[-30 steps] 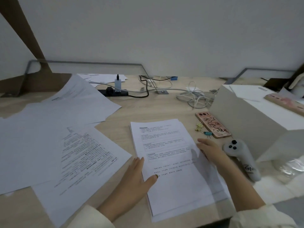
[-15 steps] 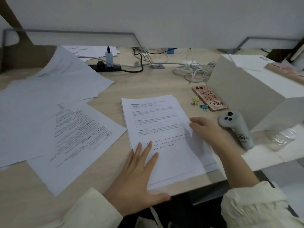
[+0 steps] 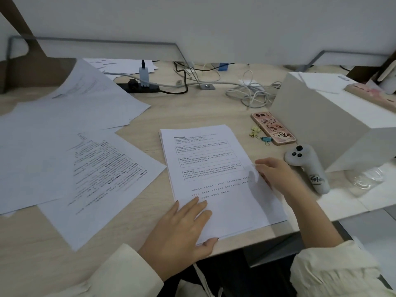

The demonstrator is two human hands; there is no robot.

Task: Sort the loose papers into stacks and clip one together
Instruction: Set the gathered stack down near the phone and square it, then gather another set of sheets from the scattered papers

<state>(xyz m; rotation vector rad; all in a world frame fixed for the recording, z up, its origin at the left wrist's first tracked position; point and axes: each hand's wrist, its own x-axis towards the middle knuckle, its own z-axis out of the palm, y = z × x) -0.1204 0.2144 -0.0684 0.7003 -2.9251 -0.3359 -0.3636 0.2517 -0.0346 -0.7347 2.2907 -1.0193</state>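
Two hands were laid on the white printed paper stack (image 3: 216,179) at six o'clock: left hand (image 3: 182,228) pressed flat, fingers spread; right hand (image 3: 276,174) pinched on its three-o'clock edge, lifted slightly.

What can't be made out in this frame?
- Printed text on the stack: too small, head view.
- Right hand fingertips on the stack's edge: motion-blurred, grip unclear.
- Stack's sheet count: only edges show.
- Loose papers: cut off by the left edge.
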